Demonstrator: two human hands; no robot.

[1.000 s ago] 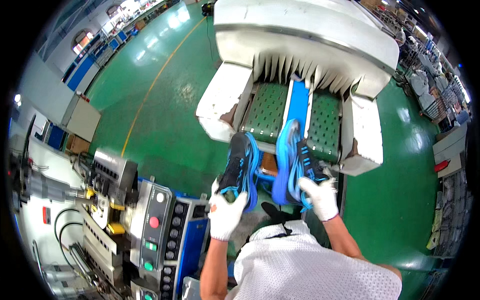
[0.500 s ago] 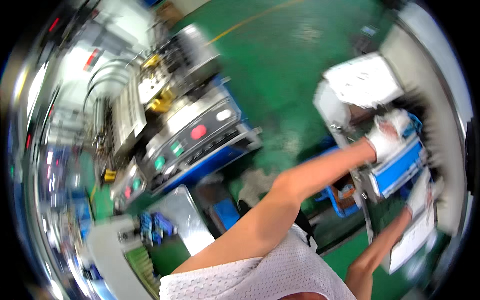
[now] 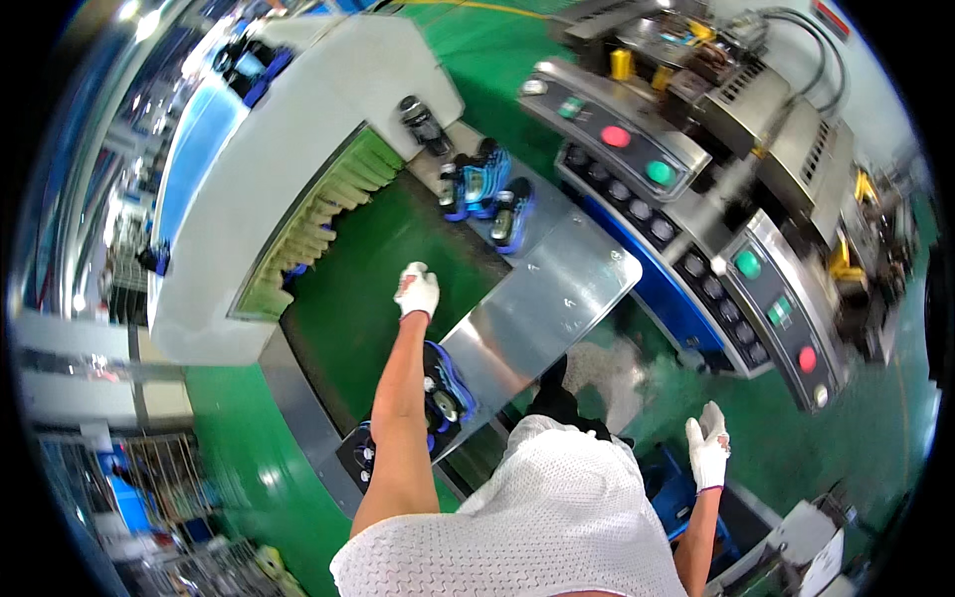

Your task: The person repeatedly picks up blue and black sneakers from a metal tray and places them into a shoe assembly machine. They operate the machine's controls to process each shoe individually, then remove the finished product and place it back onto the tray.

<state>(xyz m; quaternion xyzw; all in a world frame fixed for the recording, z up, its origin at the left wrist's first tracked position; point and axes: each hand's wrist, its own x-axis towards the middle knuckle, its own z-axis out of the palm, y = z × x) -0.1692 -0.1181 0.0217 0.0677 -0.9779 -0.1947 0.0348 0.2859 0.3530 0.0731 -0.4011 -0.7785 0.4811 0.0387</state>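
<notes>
My left hand (image 3: 416,291), in a white glove, hangs over a dark green conveyor belt (image 3: 373,244). Its fingers are curled in, and nothing shows in them. Beside my left forearm, black and blue shoe-like pieces (image 3: 448,391) rest on the metal edge, partly hidden by the arm. More blue and black shoe-like pieces (image 3: 484,177) stand on the far right rim of the belt, and a black one (image 3: 425,125) sits beyond them. My right hand (image 3: 708,448), also gloved in white, is held out low on the right with thumb and fingers apart, empty.
A pale machine housing (image 3: 214,234) with a yellow-green fringe curtain (image 3: 318,219) spans the belt at left. A bare metal shelf (image 3: 542,308) juts toward me. At right stands a machine with button panels (image 3: 637,134). A blue crate (image 3: 671,497) sits below my right hand.
The view has swung left, from a bristle-lined opening to the belt. Both hands have left the blue piece and white-topped things there; my left is over the belt, my right trails.
</notes>
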